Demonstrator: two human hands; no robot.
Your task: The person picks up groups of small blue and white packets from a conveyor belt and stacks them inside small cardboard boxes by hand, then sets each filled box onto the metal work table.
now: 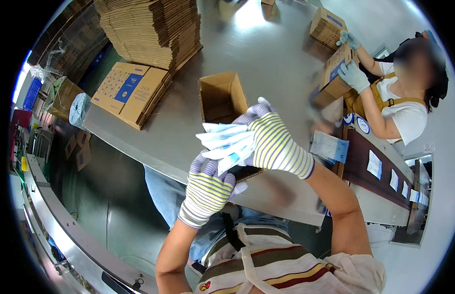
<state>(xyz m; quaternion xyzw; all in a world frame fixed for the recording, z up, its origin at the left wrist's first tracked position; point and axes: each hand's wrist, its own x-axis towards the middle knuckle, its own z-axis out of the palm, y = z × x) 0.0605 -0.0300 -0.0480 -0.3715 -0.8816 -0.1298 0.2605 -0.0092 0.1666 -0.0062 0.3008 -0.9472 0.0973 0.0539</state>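
Note:
A fanned bunch of pale blue and white flat packets (227,142) is held between my hands. My right hand (279,144), in a striped knit glove, is closed around the packets' right side. Gloved the same way, my left hand (207,188) has its fingers bent against their lower left ends; part of its grip is hidden. Beneath the packets stands an open cardboard box (235,90) at the table's near edge. Its far inside walls show, while my hands and the packets cover much of its near part.
Flattened cartons (124,90) lie left on the metal table (178,132), before a tall carton stack (149,29). More packets (329,147) rest at right, beside a dark conveyor belt (372,152) carrying several packets. Across the table, a gloved co-worker (404,103) handles a carton (333,81).

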